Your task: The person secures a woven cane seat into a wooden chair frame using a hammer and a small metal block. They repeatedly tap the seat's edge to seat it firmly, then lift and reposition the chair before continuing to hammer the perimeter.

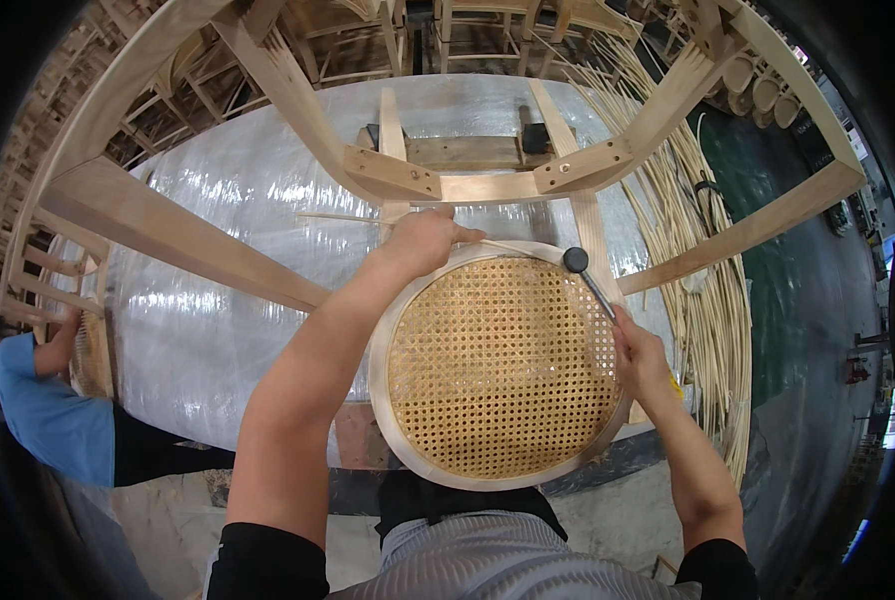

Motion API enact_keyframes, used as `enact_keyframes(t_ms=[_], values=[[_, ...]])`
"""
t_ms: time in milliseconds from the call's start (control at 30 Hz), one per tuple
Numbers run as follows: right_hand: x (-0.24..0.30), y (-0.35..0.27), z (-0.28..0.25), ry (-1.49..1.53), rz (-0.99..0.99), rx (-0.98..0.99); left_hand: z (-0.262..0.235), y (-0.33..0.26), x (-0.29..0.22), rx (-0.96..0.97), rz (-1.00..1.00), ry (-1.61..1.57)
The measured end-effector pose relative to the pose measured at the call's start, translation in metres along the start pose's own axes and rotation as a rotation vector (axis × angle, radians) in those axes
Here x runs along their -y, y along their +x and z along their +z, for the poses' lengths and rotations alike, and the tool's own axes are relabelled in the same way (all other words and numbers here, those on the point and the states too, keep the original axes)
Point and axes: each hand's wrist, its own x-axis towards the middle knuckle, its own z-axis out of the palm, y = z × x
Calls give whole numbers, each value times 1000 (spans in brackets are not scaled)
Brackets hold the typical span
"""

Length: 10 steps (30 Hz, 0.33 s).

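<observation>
A round cane-webbed chair seat [503,365] in a pale wooden ring lies right in front of me, at the frame's near side. My left hand [426,242] is at the seat's far left rim, its fingers on a thin rattan strip [340,217]. One end of that strip sticks out to the left; on the other side it runs along the rim's far edge. In my right hand [643,362] is a mallet [576,261] with a round black head and a metal-looking shaft. Its head is over the far right rim, and I cannot tell whether it touches.
The wooden chair frame [488,187] has legs reaching out left and right. Plastic film covers the worktable [218,350]. A long bundle of rattan strips [713,330] lies along the right side. At far left a person in a blue shirt [63,400] works; more chair frames stand behind.
</observation>
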Motion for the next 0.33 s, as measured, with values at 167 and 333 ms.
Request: enact_keyframes(t_ms=[167, 333], values=[[5, 1, 13, 66, -35, -56, -4, -10, 15, -17, 5, -74], [-2, 2, 21, 77, 13, -1, -8, -8, 14, 43, 24, -68]])
